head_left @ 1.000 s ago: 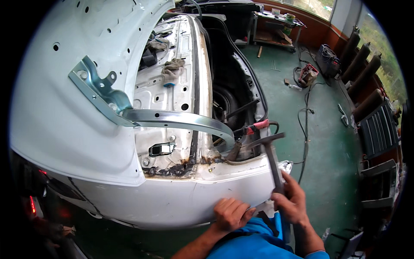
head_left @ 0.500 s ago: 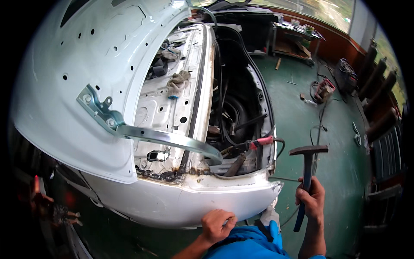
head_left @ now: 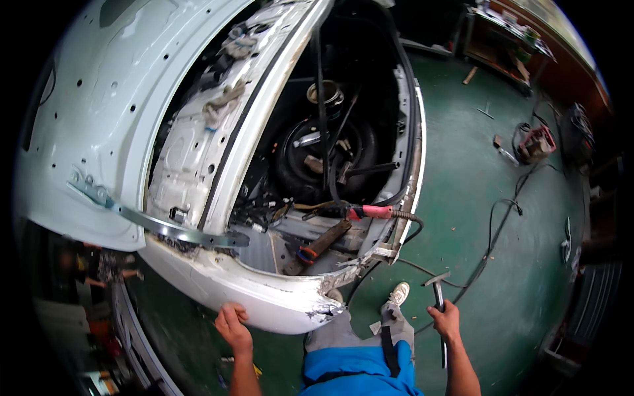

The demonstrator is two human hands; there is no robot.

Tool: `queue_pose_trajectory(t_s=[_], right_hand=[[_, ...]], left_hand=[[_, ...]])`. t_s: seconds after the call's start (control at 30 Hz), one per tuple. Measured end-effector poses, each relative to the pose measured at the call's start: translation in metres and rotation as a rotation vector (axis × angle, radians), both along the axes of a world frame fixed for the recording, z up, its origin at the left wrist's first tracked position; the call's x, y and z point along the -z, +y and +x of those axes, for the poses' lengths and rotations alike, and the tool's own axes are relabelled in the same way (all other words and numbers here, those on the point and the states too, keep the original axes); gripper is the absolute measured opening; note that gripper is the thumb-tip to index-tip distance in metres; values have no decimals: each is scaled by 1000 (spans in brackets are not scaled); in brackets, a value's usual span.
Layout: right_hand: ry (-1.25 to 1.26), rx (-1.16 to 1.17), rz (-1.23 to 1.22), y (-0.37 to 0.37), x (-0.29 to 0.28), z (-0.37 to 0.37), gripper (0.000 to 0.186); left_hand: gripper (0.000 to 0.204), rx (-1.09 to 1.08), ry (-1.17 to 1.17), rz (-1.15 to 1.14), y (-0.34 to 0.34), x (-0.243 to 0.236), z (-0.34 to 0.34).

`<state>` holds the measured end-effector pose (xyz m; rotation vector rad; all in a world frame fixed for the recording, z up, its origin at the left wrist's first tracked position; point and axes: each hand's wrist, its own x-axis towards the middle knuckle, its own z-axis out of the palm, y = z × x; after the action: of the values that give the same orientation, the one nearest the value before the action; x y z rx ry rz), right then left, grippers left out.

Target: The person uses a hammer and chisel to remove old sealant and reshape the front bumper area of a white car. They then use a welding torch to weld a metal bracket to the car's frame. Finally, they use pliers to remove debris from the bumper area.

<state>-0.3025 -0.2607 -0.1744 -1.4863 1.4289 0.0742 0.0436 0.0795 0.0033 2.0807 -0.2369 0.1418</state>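
Observation:
In my right hand (head_left: 447,321) is a hammer (head_left: 437,300), upright with its head at the top. My fingers wrap around the handle, out over the green floor to the right of the car. My left hand (head_left: 234,325) has curled fingers with nothing visible in them. It is at the lower edge of the white rear side panel (head_left: 271,295); I cannot tell whether it touches. The panel's corner by my legs is rough and bare. Beyond it, the open trunk holds a spare tire (head_left: 285,165), a torch with a red handle (head_left: 375,212) and a brown wooden handle (head_left: 328,240).
The raised white lid (head_left: 112,132) hangs at the left on a metal hinge arm (head_left: 165,226). Gloves (head_left: 224,99) lie on the parcel shelf. Black cables (head_left: 485,254) cross the floor near a red machine (head_left: 536,143). A bench (head_left: 492,56) stands at the far right.
The view has swung to the right and downward, showing more of the trunk and my legs. My left hand has moved left along the panel; the hammer sits lower, still in my right hand.

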Motion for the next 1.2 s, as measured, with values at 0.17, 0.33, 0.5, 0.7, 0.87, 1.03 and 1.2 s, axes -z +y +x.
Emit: queue_pose_trajectory(t_s=[0.17,0.33,0.5,0.7,0.87,1.03,1.2], right_hand=[[342,-298,19,-11,90,-67,40],[470,-428,177,-27,93,-90,41],[535,-380,262,-48,74,-86,37],[420,-348,289,-99,33,-26,29],[313,-450,229,-165,12,43,25],[280,-549,259,-252,59,90,21],[356,-657,307,-346,146,114,22]], left_hand=[[44,-139,-26,-27,-17,2,-13],[45,-219,-75,5,-25,17,-16],[41,-202,-280,44,-28,23,-14],[40,-164,-394,98,-27,32,-12],[37,-195,-358,107,-40,18,-9],[21,-324,-90,209,-110,-48,-35],[65,-144,249,-11,-330,-35,20]])
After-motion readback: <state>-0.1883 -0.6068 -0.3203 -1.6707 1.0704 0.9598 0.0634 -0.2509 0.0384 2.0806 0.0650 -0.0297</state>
